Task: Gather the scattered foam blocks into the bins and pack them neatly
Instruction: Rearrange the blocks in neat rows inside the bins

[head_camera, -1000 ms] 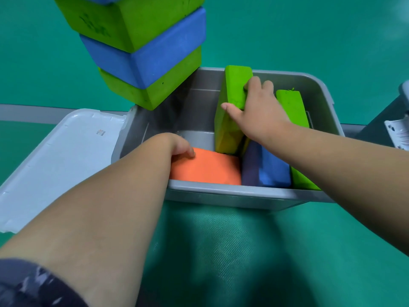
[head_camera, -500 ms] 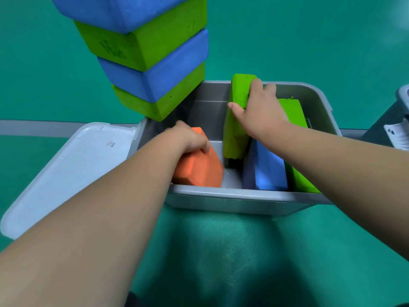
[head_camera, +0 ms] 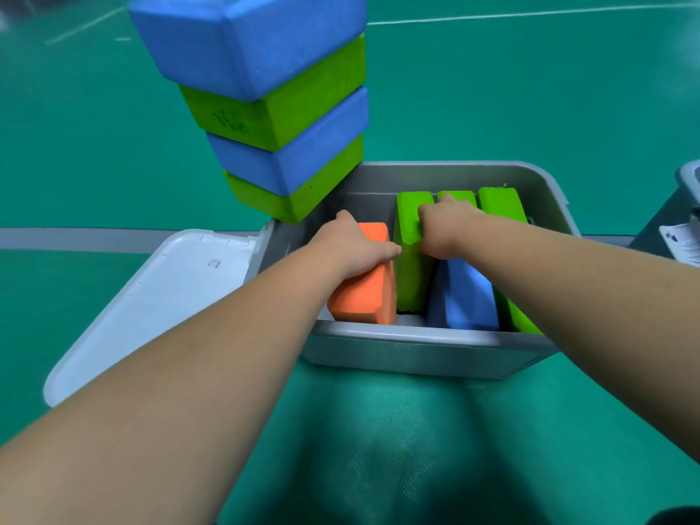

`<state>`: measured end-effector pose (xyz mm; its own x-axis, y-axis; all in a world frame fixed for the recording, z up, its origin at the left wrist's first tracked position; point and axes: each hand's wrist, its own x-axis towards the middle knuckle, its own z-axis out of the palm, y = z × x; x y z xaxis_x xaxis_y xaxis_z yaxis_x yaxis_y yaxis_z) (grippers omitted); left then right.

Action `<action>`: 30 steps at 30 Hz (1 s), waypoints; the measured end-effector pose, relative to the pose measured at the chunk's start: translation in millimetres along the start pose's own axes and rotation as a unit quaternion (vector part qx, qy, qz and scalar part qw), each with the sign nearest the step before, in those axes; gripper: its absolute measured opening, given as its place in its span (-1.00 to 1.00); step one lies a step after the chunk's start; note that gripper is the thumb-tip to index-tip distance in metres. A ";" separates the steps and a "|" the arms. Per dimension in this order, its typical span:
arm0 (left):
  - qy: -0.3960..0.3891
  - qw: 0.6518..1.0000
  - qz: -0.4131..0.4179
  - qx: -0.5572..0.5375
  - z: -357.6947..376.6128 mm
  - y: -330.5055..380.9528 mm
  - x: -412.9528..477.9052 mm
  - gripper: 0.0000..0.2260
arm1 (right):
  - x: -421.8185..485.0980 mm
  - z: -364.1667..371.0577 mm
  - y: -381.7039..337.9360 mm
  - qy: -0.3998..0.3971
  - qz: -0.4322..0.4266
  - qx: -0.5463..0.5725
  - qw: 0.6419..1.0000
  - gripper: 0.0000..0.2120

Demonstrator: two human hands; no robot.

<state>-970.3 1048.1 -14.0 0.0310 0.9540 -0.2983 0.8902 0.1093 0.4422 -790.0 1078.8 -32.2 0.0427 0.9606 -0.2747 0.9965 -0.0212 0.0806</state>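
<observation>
A grey bin (head_camera: 416,354) stands on the green floor in front of me. My left hand (head_camera: 352,246) grips an orange foam block (head_camera: 365,297), which stands on edge at the bin's left side. Beside it stands an upright green block (head_camera: 409,267), and my right hand (head_camera: 447,229) presses on its top edge. To the right a blue block (head_camera: 467,299) and two more green blocks (head_camera: 500,204) stand on edge in the bin.
A stack of alternating blue and green foam blocks (head_camera: 280,119) leans at the bin's back left corner. The bin's white lid (head_camera: 159,301) lies flat to its left. Part of another grey container (head_camera: 678,229) shows at the right edge.
The orange block went from lying flat to standing on edge under my left hand. The green block under my right hand moved upright against the row. The camera pulled back and up.
</observation>
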 end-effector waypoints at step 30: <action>0.050 0.996 0.070 -0.010 -83.6 107.0 -63.0 -0.27 | -44.0 -34.2 47.9 -0.028 -0.099 0.602 0.792 -0.47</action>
<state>-915.0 1023.0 122.8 0.1086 0.9832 -0.1470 0.8707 -0.0227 0.4914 -746.6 1045.0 16.5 -0.1546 0.9649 -0.2124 0.3294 -0.1524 -0.9318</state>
